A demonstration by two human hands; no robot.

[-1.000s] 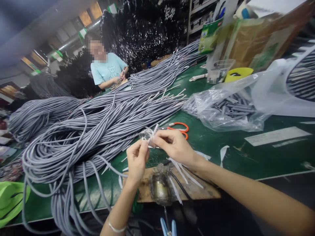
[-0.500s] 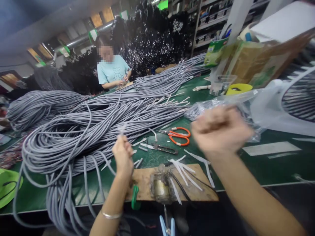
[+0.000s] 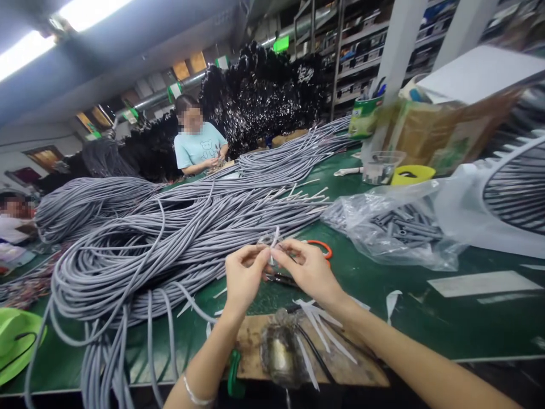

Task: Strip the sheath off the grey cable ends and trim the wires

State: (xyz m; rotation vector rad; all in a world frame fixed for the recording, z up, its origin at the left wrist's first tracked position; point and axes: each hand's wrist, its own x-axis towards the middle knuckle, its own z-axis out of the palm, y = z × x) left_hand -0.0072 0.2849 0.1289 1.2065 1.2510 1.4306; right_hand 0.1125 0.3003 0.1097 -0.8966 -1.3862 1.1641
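Observation:
My left hand (image 3: pixel 246 277) and my right hand (image 3: pixel 313 271) meet above the middle of the table, fingertips pinched together. Between them is a thin white strip (image 3: pixel 276 234), its upper end standing out above my fingers. What it joins to is hidden by the fingers. Just behind my hands lies a big bundle of grey cables (image 3: pixel 106 244), with pale cut ends at its right. Orange-handled scissors (image 3: pixel 327 250) lie partly covered behind my right hand. A dark metal tool (image 3: pixel 281 278) shows beneath both hands.
Nearer me, a wooden board (image 3: pixel 353 366) carries a small motor-like device (image 3: pixel 281 352) and several white strips (image 3: pixel 317 324). Right of my hands are a clear bag of grey tubes (image 3: pixel 395 227) and a white fan (image 3: pixel 468 199). A co-worker (image 3: pixel 202 145) sits across the table.
My right hand has come left from beside the bag, and my left hand has moved right with the white piece. Both now meet at it. The view has tilted upward.

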